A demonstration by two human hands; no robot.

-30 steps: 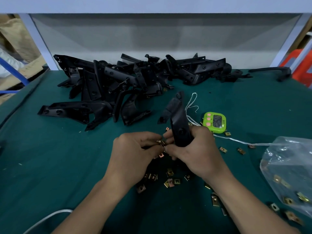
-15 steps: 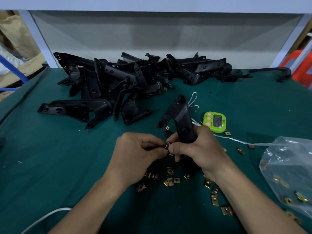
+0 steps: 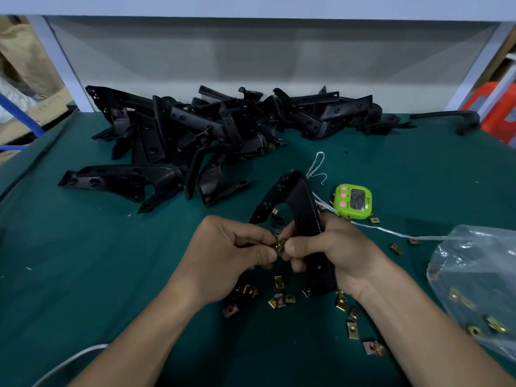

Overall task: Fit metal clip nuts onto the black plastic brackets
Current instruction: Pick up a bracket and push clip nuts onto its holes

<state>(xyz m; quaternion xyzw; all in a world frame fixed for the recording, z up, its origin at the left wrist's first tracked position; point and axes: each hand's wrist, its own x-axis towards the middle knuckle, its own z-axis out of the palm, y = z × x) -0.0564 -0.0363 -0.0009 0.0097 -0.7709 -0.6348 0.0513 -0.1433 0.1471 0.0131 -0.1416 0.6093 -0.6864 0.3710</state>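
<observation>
The clip nut (image 3: 280, 245) is small and pinched only at its edges, so it could slip free and drop among the loose clip nuts (image 3: 279, 300) on the green table (image 3: 83, 261) below. If it meets the edge of the bracket (image 3: 303, 208) at an angle, it may jam or sit crooked, off the hole. The bracket stands nearly upright with its long upper part free, so a hard push could twist it in the grip. The white string (image 3: 391, 233) runs just behind the right hand (image 3: 343, 255) and could snag.

The left hand (image 3: 223, 255) is curled, knuckles up, thumb and forefinger pinching the clip nut at the bracket's edge. The right hand wraps the bracket's lower part, its thumb pressing towards the clip nut from the other side. Whether the clip nut is already partly on cannot be told. The pile of brackets (image 3: 195, 129) lies well behind, and the plastic bag (image 3: 474, 275) holding more clip nuts lies to the right.
</observation>
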